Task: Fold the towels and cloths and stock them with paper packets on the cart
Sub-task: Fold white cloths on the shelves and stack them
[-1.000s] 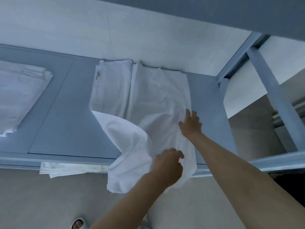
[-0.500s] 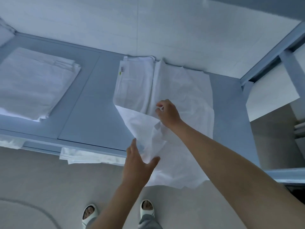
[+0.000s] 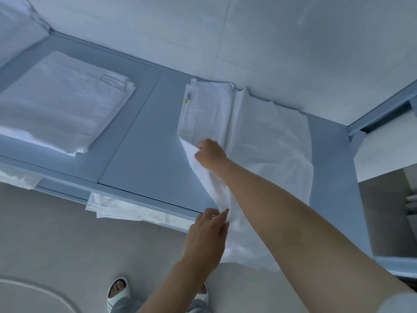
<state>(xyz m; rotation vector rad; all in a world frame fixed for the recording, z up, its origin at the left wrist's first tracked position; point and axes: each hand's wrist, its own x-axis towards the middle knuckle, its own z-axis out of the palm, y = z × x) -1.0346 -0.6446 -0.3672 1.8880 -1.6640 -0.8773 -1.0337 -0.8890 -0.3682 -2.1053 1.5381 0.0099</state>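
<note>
A large white cloth (image 3: 270,141) lies spread on the blue-grey cart top (image 3: 144,159), its near part hanging over the front edge. My right hand (image 3: 211,153) pinches the folded-over left edge of this cloth, fingers curled. My left hand (image 3: 208,231) is at the front edge, fingers mostly straight, touching the hanging part of the cloth. A folded white towel (image 3: 206,109) with a small label lies under the cloth's far left part.
A stack of folded white cloths (image 3: 61,105) sits at the left of the cart top. More white fabric (image 3: 126,210) sticks out from under the front edge. A blue frame post (image 3: 381,111) stands at the right. My sandalled feet (image 3: 118,292) are on the floor below.
My right hand has carried the cloth's edge further left across the cart top. My left hand has stayed at the front edge against the hanging cloth. The view has shifted rightwards.
</note>
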